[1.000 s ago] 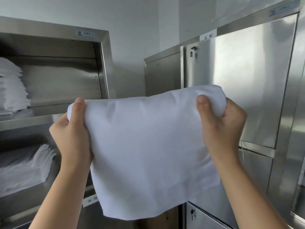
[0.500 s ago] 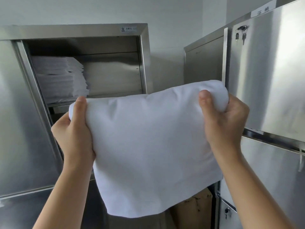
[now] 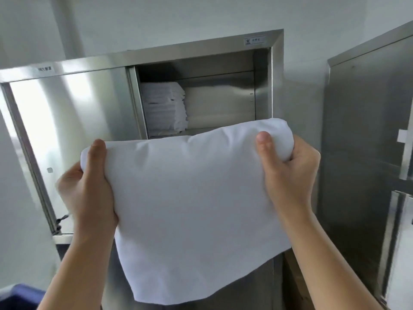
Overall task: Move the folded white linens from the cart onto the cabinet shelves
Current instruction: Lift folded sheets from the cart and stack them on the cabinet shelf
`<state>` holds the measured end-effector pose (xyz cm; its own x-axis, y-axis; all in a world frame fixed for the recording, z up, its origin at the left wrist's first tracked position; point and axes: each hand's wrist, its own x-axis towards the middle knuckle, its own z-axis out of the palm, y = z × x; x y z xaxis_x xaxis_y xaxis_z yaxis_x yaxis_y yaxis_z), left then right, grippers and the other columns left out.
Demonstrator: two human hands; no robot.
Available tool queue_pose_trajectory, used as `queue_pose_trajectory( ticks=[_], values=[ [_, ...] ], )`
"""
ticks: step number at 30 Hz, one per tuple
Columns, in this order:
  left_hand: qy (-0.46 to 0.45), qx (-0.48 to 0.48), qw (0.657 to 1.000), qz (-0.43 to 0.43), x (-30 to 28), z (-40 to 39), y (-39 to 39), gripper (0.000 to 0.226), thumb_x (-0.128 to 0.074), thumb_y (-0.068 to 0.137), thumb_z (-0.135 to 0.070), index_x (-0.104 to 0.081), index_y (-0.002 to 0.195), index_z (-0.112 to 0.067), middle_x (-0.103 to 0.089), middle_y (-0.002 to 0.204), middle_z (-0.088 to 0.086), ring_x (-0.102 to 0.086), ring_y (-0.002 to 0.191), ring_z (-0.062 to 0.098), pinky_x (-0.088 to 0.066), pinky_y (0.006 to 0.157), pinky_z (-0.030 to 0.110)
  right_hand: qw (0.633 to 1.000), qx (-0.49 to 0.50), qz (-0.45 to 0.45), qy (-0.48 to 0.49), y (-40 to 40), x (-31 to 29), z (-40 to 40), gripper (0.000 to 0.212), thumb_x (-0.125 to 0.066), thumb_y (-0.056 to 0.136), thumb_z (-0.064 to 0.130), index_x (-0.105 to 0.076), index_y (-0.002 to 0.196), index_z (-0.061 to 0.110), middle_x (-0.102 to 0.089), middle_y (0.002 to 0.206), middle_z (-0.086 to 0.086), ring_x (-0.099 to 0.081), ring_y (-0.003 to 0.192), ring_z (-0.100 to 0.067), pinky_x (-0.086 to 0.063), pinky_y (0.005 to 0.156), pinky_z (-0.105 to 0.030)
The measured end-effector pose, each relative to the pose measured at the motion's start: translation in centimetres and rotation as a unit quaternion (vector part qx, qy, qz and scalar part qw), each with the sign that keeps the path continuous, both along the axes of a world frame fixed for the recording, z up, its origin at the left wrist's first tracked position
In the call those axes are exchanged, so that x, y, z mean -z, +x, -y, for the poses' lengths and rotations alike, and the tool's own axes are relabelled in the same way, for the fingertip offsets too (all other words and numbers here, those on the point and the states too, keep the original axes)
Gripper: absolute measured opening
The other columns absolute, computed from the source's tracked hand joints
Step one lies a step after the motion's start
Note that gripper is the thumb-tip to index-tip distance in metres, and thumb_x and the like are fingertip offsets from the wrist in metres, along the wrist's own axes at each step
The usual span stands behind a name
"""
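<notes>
1. Far left, beyond the left fingers, the open steel cabinet door (image 3: 67, 135) stands swung out; a blue bin (image 3: 20, 297) shows at the bottom corner.
2. The left hand (image 3: 89, 189) grips the left end of the folded white linen (image 3: 190, 209), thumb over the top fold, the other fingers hidden behind the cloth.
3. The linen hangs between the two hands, its long axis running left to right and tilted up toward the right.
4. Above and behind the fingers lies the upper cabinet shelf (image 3: 201, 132), a stack of folded linens (image 3: 164, 108) on its left part, bare steel to the right.
5. The right hand (image 3: 290, 173) clutches the bunched right end and looks nearer the shelf opening.
6. Judging by this, the coming move is up and forward onto the shelf.
</notes>
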<state>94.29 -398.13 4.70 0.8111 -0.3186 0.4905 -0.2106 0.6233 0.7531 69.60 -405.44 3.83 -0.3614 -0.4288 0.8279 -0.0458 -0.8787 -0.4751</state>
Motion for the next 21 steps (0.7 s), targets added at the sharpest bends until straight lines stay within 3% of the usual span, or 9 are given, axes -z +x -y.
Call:
queue_pose_trajectory(
  ticks=[3, 7, 13, 21],
  values=[
    [-0.002, -0.016, 1.0, 0.003, 0.2, -1.2, 3.2, 0.073, -0.074, 0.08, -0.049, -0.025, 0.065, 0.003, -0.016, 0.068, 0.01, -0.017, 0.072, 0.038, -0.019, 0.058, 0.055, 0.999, -0.032, 0.005, 0.007, 3.4, 0.0, -0.2, 0.054, -0.066, 0.081, 0.047, -0.024, 0.056, 0.024, -0.026, 0.047, 0.013, -0.024, 0.047, -0.003, -0.021, 0.045, -0.015],
    [-0.004, -0.042, 0.999, 0.005, 0.5, -2.7, 6.9, 0.073, -0.074, 0.079, -0.05, -0.031, 0.064, 0.007, -0.02, 0.072, 0.012, -0.019, 0.069, 0.044, -0.024, 0.055, 0.058, 0.998, -0.059, 0.003, 0.013, 7.3, 0.1, -0.5, 0.055, -0.07, 0.083, 0.037, -0.026, 0.055, 0.023, -0.029, 0.043, 0.014, -0.027, 0.043, -0.002, -0.022, 0.043, -0.013],
    [-0.005, -0.099, 0.995, 0.0, 1.4, -5.0, 11.2, 0.071, -0.075, 0.08, -0.046, -0.019, 0.062, -0.007, -0.016, 0.064, 0.007, -0.018, 0.071, 0.038, -0.026, 0.055, 0.059, 0.994, -0.103, -0.003, 0.021, 12.7, 0.7, -0.8, 0.053, -0.069, 0.085, 0.035, -0.027, 0.054, 0.024, -0.028, 0.045, 0.014, -0.026, 0.045, -0.003, -0.023, 0.044, -0.015],
    [0.007, -0.16, 0.987, -0.007, 3.1, -6.9, 15.8, 0.065, -0.076, 0.079, -0.049, -0.03, 0.045, -0.02, -0.022, 0.052, -0.003, -0.023, 0.058, 0.024, -0.025, 0.058, 0.045, 0.982, -0.181, -0.017, 0.046, 19.1, 2.2, 0.8, 0.05, -0.068, 0.086, 0.033, -0.029, 0.056, 0.02, -0.028, 0.045, 0.013, -0.028, 0.044, -0.003, -0.024, 0.045, -0.011]
  ],
)
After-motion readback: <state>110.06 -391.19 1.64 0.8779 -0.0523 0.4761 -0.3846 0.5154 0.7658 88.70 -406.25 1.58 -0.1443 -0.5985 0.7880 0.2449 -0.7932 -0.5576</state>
